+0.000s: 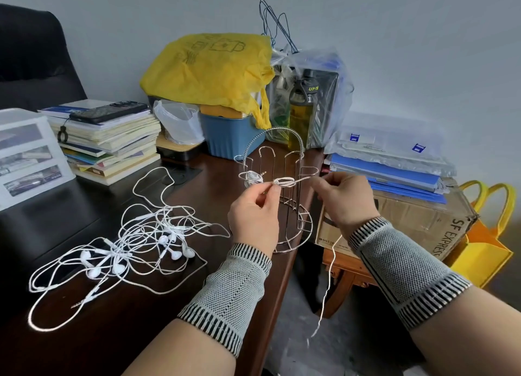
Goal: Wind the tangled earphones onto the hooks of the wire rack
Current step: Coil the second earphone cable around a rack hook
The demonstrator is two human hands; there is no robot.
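A chrome wire rack (291, 229) stands at the dark desk's right edge. One hook at its left carries a wound white bundle (251, 177). On the front hook sits a partly wound white earphone cable (284, 182). My left hand (253, 220) pinches that coil at its left end. My right hand (345, 199) holds the same cable taut to the right, and its loose tail (327, 285) hangs down past the desk edge. A tangle of several white earphones (127, 248) lies on the desk at the left.
Stacked books with a phone (108, 112) on top sit at the back left. Behind the rack are a blue bin (231, 139), a yellow bag (208, 68) and a bottle in clear plastic. A cardboard box (408, 220) with blue folders stands right of the desk.
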